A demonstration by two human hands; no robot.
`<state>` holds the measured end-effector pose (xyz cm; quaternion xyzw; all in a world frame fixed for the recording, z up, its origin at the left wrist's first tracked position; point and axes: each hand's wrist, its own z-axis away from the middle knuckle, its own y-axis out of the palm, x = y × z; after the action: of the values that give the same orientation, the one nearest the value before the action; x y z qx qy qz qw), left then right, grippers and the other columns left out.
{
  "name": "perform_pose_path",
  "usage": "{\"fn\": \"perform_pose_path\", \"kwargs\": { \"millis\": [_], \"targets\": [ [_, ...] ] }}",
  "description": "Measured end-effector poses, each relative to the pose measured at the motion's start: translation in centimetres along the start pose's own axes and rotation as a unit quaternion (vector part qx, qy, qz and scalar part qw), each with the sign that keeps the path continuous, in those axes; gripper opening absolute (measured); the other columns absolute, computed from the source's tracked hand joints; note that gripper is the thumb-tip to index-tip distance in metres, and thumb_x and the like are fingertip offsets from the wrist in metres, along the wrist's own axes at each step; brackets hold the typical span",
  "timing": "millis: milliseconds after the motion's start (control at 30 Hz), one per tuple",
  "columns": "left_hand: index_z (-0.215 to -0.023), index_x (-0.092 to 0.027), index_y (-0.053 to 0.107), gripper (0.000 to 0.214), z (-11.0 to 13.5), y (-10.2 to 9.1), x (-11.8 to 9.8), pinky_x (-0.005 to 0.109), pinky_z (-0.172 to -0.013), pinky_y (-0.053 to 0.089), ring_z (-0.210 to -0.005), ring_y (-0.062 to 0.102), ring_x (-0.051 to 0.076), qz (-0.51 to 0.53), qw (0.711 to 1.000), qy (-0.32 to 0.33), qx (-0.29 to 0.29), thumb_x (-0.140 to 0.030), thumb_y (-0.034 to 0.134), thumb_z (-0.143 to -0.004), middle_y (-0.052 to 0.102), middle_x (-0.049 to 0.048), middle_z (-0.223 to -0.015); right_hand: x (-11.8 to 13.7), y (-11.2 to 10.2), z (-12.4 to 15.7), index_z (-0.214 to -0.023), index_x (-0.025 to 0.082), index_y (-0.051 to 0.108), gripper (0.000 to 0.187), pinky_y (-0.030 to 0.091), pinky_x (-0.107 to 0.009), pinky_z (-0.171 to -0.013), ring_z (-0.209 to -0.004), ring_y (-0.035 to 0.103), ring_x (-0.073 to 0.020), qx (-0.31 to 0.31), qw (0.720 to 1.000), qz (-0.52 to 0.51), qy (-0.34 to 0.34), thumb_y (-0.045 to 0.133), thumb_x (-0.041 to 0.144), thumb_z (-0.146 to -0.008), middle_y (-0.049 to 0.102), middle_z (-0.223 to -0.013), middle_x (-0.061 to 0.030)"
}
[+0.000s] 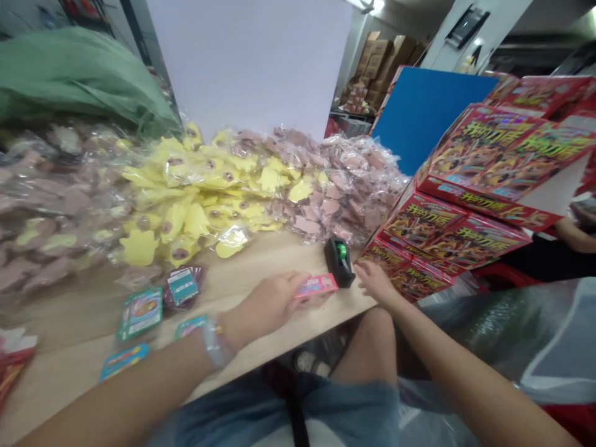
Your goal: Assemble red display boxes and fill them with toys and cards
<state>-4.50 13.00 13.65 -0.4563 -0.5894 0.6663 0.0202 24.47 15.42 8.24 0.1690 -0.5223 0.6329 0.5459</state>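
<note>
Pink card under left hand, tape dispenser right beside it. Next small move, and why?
Probably pull a strip from the black tape dispenser with the right hand: that hand is already beside it, fingers loose, while the left hand has its fingers on the pink card on the wooden table.

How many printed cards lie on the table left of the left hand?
4: a green card, a teal card on a purple packet, a small blue one, a long blue one. More may be hidden.
</note>
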Motion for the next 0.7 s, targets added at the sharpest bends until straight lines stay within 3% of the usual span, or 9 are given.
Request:
{"fn": "perform_pose_path", "kwargs": {
  "millis": [67, 167, 267, 433, 500, 567, 633, 700],
  "targets": [
    [-0.124, -0.016, 0.043, 0.039, -1.4, 1.5, 1.0, 0.033, -0.087, 0.042, -0.102, 0.055, 0.023, -0.008, 1.000, 0.007, 0.021, -0.019, 0.039, -0.086, 0.056, 0.0110, -0.115, 0.5, 1.3, -3.0, -0.101, 0.014, 0.055, 0.027, 0.050, -0.030, -0.056, -0.064, 0.059, -0.0133, 0.040, 0.998, -0.015, 0.050, 0.054, 0.035, -0.082, 0.059, -0.087, -0.0038],
    [-0.127, -0.017, 0.040, 0.041, -2.3, 2.8, 2.3, 0.032, -0.089, 0.042, -0.105, 0.054, 0.022, 0.016, 1.000, -0.007, 0.026, -0.017, 0.036, -0.086, 0.055, 0.0106, -0.117, 0.3, 2.5, -4.6, -0.092, 0.012, 0.056, 0.019, 0.049, -0.026, -0.058, -0.064, 0.057, -0.0099, 0.071, 0.991, -0.065, 0.087, 0.052, 0.030, -0.086, 0.059, -0.080, -0.0009],
    [-0.128, -0.019, 0.039, 0.042, -2.6, 2.6, 3.3, 0.032, -0.086, 0.044, -0.102, 0.056, 0.022, 0.022, 0.999, -0.031, 0.037, -0.016, 0.037, -0.086, 0.056, 0.0100, -0.115, -1.6, 2.9, -3.5, -0.087, 0.013, 0.056, 0.015, 0.048, -0.027, -0.062, -0.068, 0.056, -0.0107, 0.051, 0.989, -0.129, 0.052, 0.051, 0.027, -0.085, 0.058, -0.080, -0.0004],
    [-0.123, -0.018, 0.041, 0.036, -3.5, 2.2, 3.8, 0.033, -0.077, 0.046, -0.091, 0.060, 0.023, -0.020, 0.997, -0.064, 0.040, -0.018, 0.038, -0.087, 0.061, 0.0104, -0.104, -4.5, 4.9, 0.8, -0.055, 0.019, 0.050, 0.023, 0.040, -0.028, -0.059, -0.061, 0.050, -0.0156, -0.030, 0.983, -0.182, -0.020, 0.058, 0.031, -0.073, 0.052, -0.061, -0.0007],
    [-0.119, -0.017, 0.042, 0.032, -3.8, 2.4, 3.3, 0.031, -0.071, 0.047, -0.083, 0.061, 0.022, -0.045, 0.996, -0.075, 0.031, -0.018, 0.037, -0.087, 0.063, 0.0091, -0.096, -3.6, 6.6, 3.0, -0.055, 0.020, 0.050, 0.024, 0.038, -0.028, -0.059, -0.060, 0.047, -0.0160, -0.029, 0.979, -0.197, -0.049, 0.060, 0.037, -0.069, 0.051, -0.060, -0.0002],
    [-0.115, -0.017, 0.043, 0.029, -3.9, 2.7, 2.4, 0.030, -0.067, 0.047, -0.079, 0.061, 0.022, -0.072, 0.995, -0.074, 0.015, -0.017, 0.038, -0.087, 0.063, 0.0081, -0.094, -1.4, 8.7, 5.2, -0.059, 0.020, 0.051, 0.027, 0.036, -0.027, -0.059, -0.059, 0.045, -0.0142, 0.014, 0.965, -0.246, -0.089, 0.059, 0.043, -0.070, 0.049, -0.059, 0.0014],
    [-0.113, -0.017, 0.043, 0.029, -3.8, 3.0, 1.4, 0.030, -0.068, 0.047, -0.083, 0.060, 0.022, -0.098, 0.993, -0.062, -0.005, -0.014, 0.039, -0.085, 0.061, 0.0079, -0.097, 1.1, 10.6, 6.8, -0.059, 0.019, 0.048, 0.033, 0.033, -0.025, -0.054, -0.053, 0.039, -0.0111, 0.042, 0.942, -0.314, -0.115, 0.059, 0.048, -0.070, 0.044, -0.054, 0.0039],
    [-0.114, -0.017, 0.042, 0.030, -3.2, 2.9, 0.3, 0.031, -0.071, 0.047, -0.087, 0.058, 0.021, -0.106, 0.993, -0.048, -0.021, -0.011, 0.038, -0.085, 0.060, 0.0074, -0.099, 2.7, 11.8, 7.7, -0.056, 0.019, 0.044, 0.038, 0.028, -0.023, -0.048, -0.046, 0.032, -0.0087, 0.032, 0.932, -0.341, -0.117, 0.061, 0.050, -0.068, 0.038, -0.047, 0.0063]
  ]
}}
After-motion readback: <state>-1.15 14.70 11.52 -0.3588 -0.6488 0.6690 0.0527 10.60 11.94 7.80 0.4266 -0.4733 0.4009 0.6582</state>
